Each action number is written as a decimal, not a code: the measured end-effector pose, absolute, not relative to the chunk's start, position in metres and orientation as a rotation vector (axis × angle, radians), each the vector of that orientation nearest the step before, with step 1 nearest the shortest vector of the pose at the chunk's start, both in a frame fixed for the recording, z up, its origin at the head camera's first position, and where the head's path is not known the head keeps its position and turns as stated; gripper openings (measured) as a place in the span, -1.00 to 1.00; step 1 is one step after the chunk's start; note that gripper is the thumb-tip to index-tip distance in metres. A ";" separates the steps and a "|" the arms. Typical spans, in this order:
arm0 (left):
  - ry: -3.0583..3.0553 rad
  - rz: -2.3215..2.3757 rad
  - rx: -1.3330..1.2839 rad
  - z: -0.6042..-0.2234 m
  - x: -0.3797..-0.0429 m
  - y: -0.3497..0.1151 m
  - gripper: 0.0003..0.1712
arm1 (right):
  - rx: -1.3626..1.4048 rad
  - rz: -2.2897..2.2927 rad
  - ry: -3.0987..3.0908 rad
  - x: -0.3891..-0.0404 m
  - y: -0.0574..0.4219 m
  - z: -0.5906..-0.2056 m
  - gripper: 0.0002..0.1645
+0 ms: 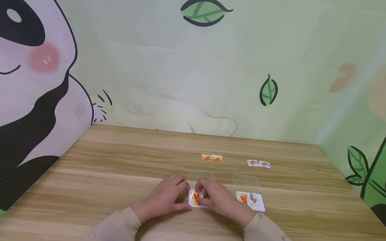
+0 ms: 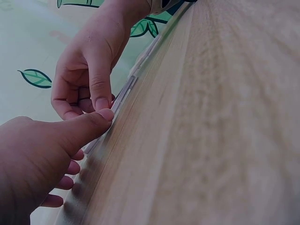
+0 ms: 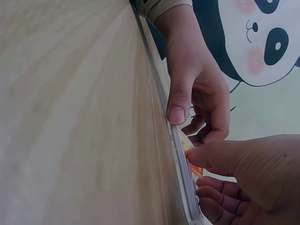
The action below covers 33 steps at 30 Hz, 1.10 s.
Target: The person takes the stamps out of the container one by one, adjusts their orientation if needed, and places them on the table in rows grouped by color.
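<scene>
In the head view, a flat white case (image 1: 197,206) with a clear lid opened back behind it lies on the table. My left hand (image 1: 166,198) holds its left side, thumb at the front corner and forefinger at the back corner. Over the case, my right hand (image 1: 217,196) pinches a small yellow-orange picture card (image 1: 195,196) between thumb and forefinger. The right wrist view shows that card (image 3: 197,171) low against the case, partly hidden by fingers. Whatever lies in the right part of the case is mostly covered by my right hand.
To the right lies a second white case (image 1: 260,207), clear lid (image 1: 245,179) open, holding a yellow-orange card and a whitish picture card. Farther back are a pair of yellow-orange cards (image 1: 211,157) and a pair of whitish cards (image 1: 258,163). A printed wall backs the wooden table (image 1: 120,157).
</scene>
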<state>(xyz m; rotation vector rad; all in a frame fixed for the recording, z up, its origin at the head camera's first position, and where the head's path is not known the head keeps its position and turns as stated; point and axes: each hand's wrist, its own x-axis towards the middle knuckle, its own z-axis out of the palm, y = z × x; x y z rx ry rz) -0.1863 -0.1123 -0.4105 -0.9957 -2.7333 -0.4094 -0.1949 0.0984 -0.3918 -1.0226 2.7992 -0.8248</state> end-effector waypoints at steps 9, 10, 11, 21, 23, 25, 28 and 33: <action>-2.732 -0.402 -1.000 -0.411 -0.187 -0.112 -0.42 | -1.015 -0.857 2.794 -0.195 0.099 -0.392 -0.73; -2.734 -0.396 -1.000 -0.411 -0.187 -0.112 -0.42 | -1.017 -0.856 2.796 -0.195 0.099 -0.393 -0.74; -2.734 -0.397 -1.000 -0.411 -0.186 -0.112 -0.42 | -1.018 -0.855 2.798 -0.195 0.099 -0.393 -0.74; -2.750 -0.396 -1.000 -0.410 -0.185 -0.112 -0.42 | -1.029 -0.843 2.807 -0.197 0.098 -0.393 -0.77; -2.750 -0.397 -1.000 -0.410 -0.185 -0.112 -0.42 | -1.029 -0.842 2.812 -0.197 0.098 -0.394 -0.80; -2.745 -0.392 -0.998 -0.411 -0.186 -0.112 -0.41 | -1.032 -0.841 2.821 -0.197 0.098 -0.394 -0.82; -2.741 -0.393 -0.992 -0.411 -0.186 -0.112 -0.42 | -1.047 -0.832 2.843 -0.197 0.098 -0.394 -0.87; -2.731 -0.390 -0.991 -0.411 -0.186 -0.112 -0.43 | -1.055 -0.830 2.870 -0.197 0.097 -0.394 -0.91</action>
